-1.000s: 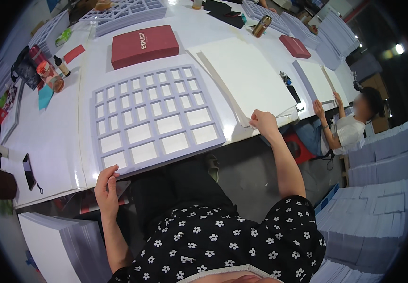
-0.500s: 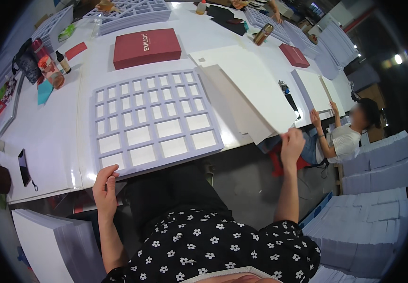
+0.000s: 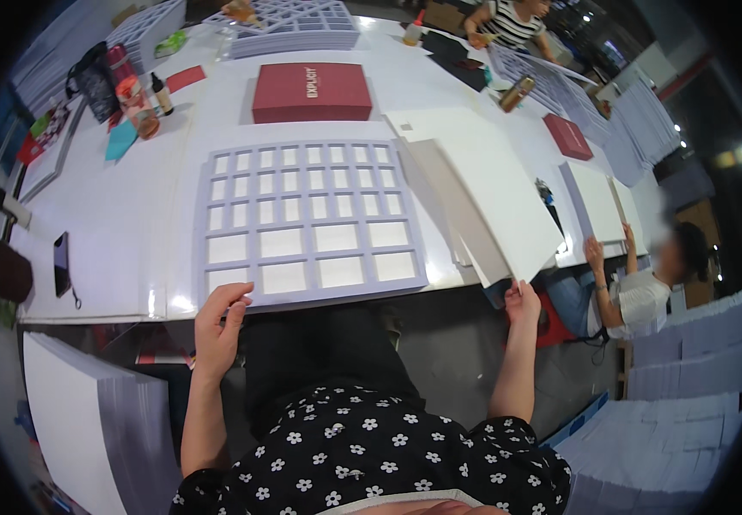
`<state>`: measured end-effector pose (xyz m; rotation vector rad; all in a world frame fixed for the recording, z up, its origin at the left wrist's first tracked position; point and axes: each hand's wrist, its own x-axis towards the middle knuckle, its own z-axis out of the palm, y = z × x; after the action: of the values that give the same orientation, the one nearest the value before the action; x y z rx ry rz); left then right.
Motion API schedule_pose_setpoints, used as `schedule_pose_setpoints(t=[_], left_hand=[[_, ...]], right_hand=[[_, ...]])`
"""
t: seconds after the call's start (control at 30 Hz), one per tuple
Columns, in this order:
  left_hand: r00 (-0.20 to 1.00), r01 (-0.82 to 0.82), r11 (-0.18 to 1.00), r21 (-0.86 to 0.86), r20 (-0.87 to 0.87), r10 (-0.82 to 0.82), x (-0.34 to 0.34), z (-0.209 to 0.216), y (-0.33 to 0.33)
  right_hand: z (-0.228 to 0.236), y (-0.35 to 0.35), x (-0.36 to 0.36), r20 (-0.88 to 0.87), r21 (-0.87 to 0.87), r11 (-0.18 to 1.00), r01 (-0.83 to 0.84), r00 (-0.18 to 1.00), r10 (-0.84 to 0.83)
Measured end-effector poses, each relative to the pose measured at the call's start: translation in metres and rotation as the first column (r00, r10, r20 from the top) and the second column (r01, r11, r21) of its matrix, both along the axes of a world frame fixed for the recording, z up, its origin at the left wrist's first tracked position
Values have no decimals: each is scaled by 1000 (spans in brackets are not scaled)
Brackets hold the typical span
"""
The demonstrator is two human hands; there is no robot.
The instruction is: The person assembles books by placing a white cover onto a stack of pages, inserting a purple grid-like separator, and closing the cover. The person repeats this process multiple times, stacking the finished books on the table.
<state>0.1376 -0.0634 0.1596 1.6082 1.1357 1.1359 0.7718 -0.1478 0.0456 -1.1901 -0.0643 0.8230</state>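
Note:
A pale lavender compartment tray (image 3: 309,229) with white-bottomed cells lies at the table's front edge. My left hand (image 3: 222,326) rests its fingertips at the tray's near left corner, with fingers bent and thumb apart. To the right, my right hand (image 3: 522,302) pinches the near corner of a large white board sheet (image 3: 495,202). That sheet slants over a greyish board (image 3: 450,202), and the near ends of both stick out past the table edge. Behind the tray sits a closed dark red box (image 3: 312,96).
Bottles (image 3: 162,94) and a pouch (image 3: 92,84) stand at left, near a phone (image 3: 62,264). Several trays (image 3: 294,34) are stacked at the back. A co-worker (image 3: 645,283) handles white boards (image 3: 594,202) at right; another person (image 3: 517,26) works at the far side. Stacked white sheets (image 3: 66,421) stand below left.
The whole view has shifted, bringing more of the far person into sight. Both hands stay at the same corners of the tray and sheet.

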Motion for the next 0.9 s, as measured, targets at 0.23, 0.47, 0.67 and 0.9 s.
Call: schedule_pose_setpoints(t=[0.23,0.47,0.67,0.9], left_hand=[[927,-54,978,-203,353,125,-24,-8,13],[634,163,903,-397,744,213,-29,27,37],[916,-5,953,-302,382,125,-44,38,24],[907,-135,947,-292,348,236,-43,12,39]], right_hand=[[63,36,-93,17,31,962,-270,963,270],[109,64,-174,340,-123,753,-646,685,644],[102,95,-196,632,-187,777,-601,532,563],[81,100,-186,788,-364,718,-593,214,577]])
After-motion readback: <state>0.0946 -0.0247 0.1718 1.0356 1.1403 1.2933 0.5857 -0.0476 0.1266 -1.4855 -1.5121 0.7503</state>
